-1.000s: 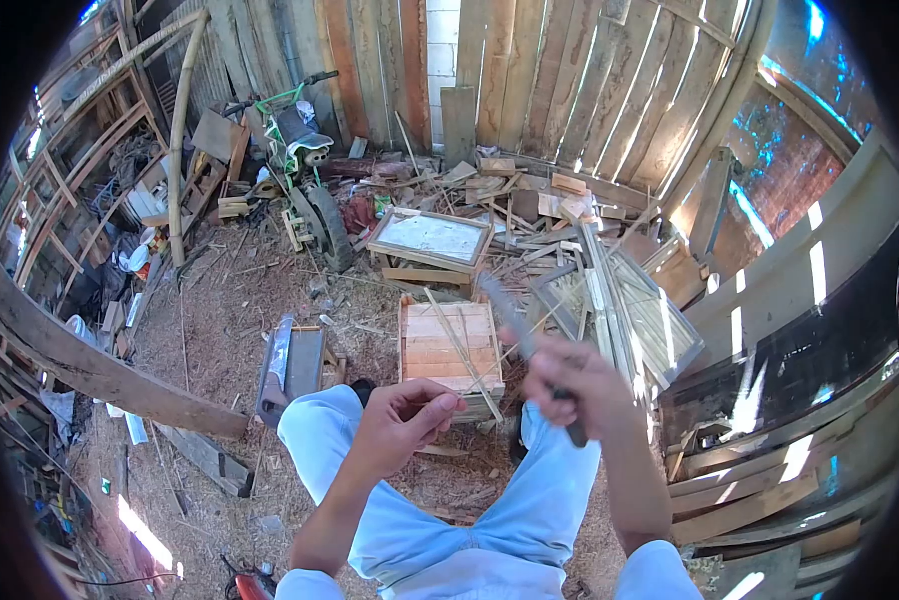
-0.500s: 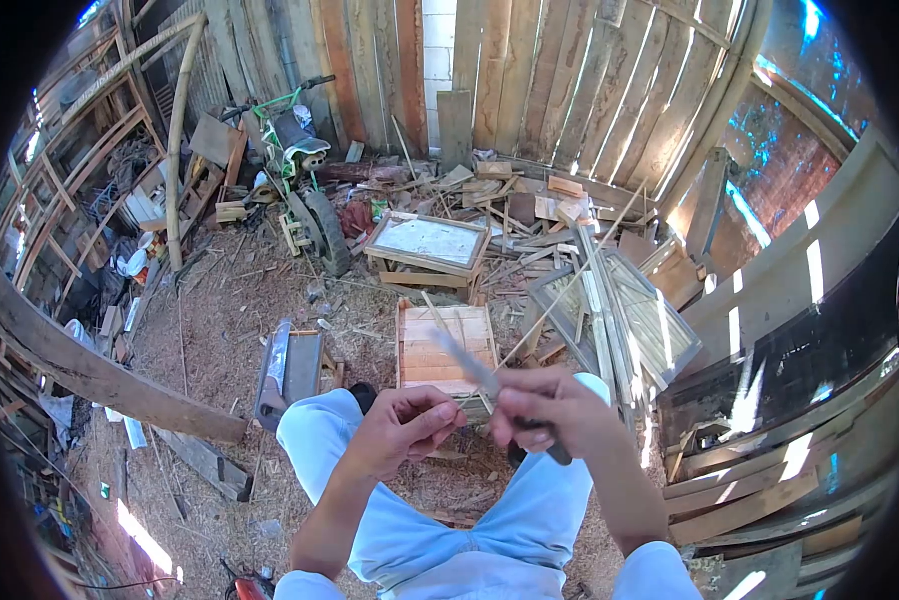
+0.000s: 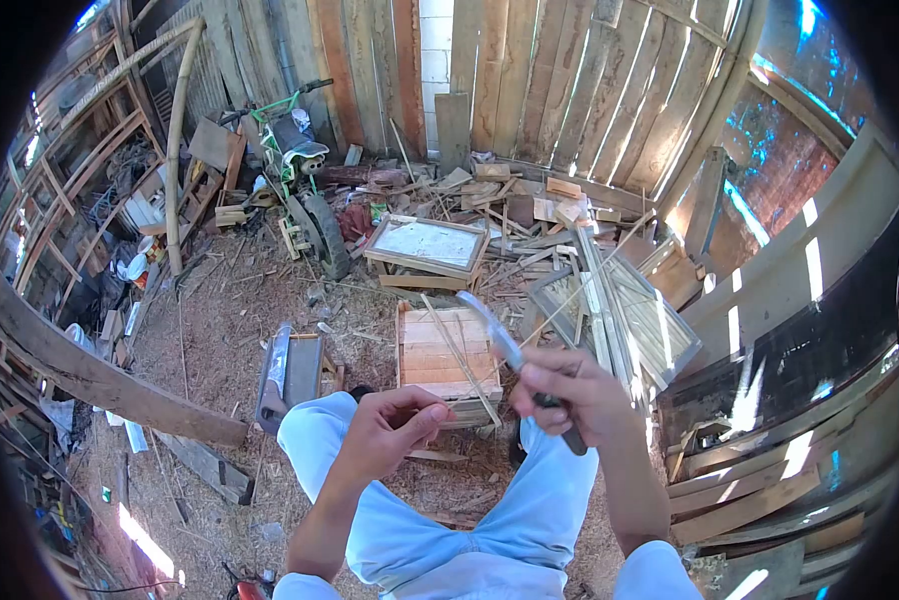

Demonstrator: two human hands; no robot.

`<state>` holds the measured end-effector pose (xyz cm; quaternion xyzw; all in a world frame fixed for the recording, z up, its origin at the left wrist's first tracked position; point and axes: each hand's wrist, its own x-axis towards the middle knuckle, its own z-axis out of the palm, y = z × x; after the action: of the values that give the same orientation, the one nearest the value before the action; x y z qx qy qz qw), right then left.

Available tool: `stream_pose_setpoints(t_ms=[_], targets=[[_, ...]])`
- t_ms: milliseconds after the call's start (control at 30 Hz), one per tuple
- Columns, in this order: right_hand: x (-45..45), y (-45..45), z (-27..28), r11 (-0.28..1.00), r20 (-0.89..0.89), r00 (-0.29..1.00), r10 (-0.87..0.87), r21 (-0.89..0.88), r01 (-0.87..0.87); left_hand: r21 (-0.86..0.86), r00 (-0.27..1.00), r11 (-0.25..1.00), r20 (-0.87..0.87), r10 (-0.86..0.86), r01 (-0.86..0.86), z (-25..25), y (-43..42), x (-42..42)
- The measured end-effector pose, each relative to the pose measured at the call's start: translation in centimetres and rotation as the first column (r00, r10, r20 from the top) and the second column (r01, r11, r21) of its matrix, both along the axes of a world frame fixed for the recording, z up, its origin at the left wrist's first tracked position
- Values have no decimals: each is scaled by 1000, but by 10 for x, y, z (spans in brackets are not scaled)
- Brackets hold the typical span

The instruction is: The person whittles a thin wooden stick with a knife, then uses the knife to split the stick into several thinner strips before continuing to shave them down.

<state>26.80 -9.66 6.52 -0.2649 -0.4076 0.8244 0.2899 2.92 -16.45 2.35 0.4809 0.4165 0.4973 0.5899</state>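
My right hand [image 3: 578, 392] is wrapped round a knife [image 3: 496, 332] with a dark handle. Its pale blade points up and left, over the right part of a wooden box [image 3: 448, 352]. To the left, my left hand [image 3: 398, 432] is closed with thumb and forefinger together above my left knee. What lies in that pinch, if anything, is too small to make out. The slatted box is on the ground in front of me, past my knees. A thin wooden strip [image 3: 457, 345] slants across it.
Left of the box, a handsaw [image 3: 279, 372] lies on a dark low stand [image 3: 304, 368]. Beyond are a framed panel [image 3: 427, 243], a scrap wood heap [image 3: 515, 205] and a small green bike [image 3: 305, 170]. Long strips rest over a slatted frame [image 3: 655, 320] at right.
My right hand has shifted slightly right, and the knife's blade has moved up and right, away from my left hand. My left hand has drawn a little left.
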Motion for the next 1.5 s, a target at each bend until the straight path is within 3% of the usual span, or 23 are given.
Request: stream_pose_setpoints(t_ms=[200, 267, 400, 700, 800, 900, 1033, 1067, 1233, 1400, 1500], targets=[[2, 6, 0, 991, 46, 994, -102, 96, 98, 105, 978, 992, -186, 94, -76, -1, 5, -11], [-12, -2, -1, 985, 91, 987, -134, 121, 122, 289, 864, 950, -442, 239, -115, 7, 10, -3], [-30, -7, -12, 983, 36, 993, -115, 147, 108, 485, 787, 858, -457, 415, -171, 17, 15, 24], [-2, 4, -1, 978, -93, 976, -197, 46, 202, 642, 690, 760, -507, 517, -99, 10, 8, 13], [-13, -5, -10, 995, -18, 995, -102, 21, 102, 661, 670, 747, -522, 528, -74, 14, 8, 17], [-14, -4, -12, 998, -65, 996, -56, -28, 54, 647, 670, 758, -527, 522, -82, 18, 6, 20], [8, 6, 1, 983, -109, 977, -181, 6, 183, 652, 705, 755, -505, 498, -67, 9, 4, 4], [10, 6, 6, 974, -47, 973, -227, -4, 227, 600, 717, 798, -532, 450, -55, 7, 3, -1], [22, 9, 17, 968, -46, 967, -251, -10, 251, 544, 770, 838, -516, 374, -43, 7, 3, -13], [28, 10, 22, 952, -112, 950, -290, 63, 298, 376, 785, 925, -558, 269, -50, 10, 3, -21], [20, 7, 20, 960, -85, 960, -265, 73, 271, 435, 819, 897, -482, 311, -85, 2, 8, -19]])
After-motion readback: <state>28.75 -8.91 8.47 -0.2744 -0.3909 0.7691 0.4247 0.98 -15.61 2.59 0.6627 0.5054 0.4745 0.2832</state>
